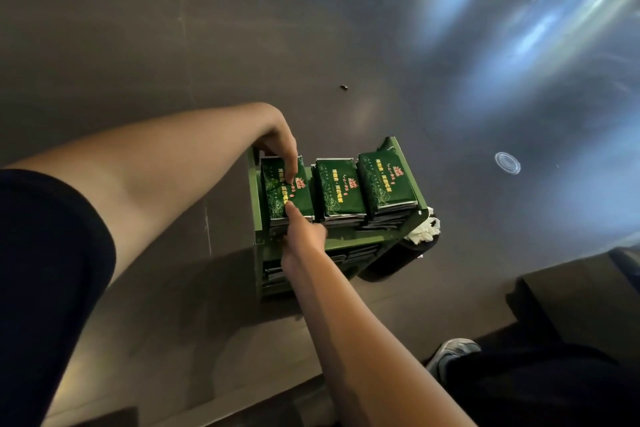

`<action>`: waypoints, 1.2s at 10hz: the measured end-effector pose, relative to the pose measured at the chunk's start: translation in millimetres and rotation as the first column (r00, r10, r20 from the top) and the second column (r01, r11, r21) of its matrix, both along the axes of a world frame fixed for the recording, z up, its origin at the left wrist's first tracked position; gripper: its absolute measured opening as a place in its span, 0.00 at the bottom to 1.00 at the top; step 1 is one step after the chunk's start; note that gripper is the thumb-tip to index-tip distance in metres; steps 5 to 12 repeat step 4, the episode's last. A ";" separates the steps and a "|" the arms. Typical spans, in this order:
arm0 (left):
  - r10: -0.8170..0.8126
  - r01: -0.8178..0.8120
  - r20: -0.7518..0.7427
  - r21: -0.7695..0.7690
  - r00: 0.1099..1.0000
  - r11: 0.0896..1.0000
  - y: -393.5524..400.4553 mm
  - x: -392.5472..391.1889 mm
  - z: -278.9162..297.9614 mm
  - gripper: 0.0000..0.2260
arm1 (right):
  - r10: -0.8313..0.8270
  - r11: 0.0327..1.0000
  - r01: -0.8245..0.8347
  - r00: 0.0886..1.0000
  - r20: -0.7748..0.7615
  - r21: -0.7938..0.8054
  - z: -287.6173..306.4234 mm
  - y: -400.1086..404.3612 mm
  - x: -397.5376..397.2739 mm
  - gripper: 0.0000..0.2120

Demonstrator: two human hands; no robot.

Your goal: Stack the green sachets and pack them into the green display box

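The green display box [346, 243] stands on the dark table, with three stacks of green sachets side by side in its upper tier. My left hand [278, 146] reaches over the far end of the left stack [277, 196], its fingers curled down onto the top sachet. At that stack's near edge, my right hand [299, 234] has its thumb on the top sachet and its fingers against the stack's front. The middle stack [341, 189] and the right stack [386, 180] stand untouched. More dark sachets show in the lower tier [356, 255].
A dark round container [398, 258] with crumpled white paper [424, 230] sits just right of the box. A clear plastic lid [507, 163] lies farther right. The table edge runs along the bottom; a shoe [452, 355] shows below it.
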State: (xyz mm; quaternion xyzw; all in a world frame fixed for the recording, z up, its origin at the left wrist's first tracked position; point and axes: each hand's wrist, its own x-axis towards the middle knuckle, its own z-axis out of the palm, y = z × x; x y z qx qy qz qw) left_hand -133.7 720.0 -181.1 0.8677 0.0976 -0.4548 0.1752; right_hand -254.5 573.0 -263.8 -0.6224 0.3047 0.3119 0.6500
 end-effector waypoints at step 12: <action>-0.019 0.019 -0.012 0.016 1.000 1.000 -9.2 5.3 -12.8 0.11 | 0.060 0.998 -0.061 0.997 -0.054 -0.011 6.9 -22.7 7.4 0.44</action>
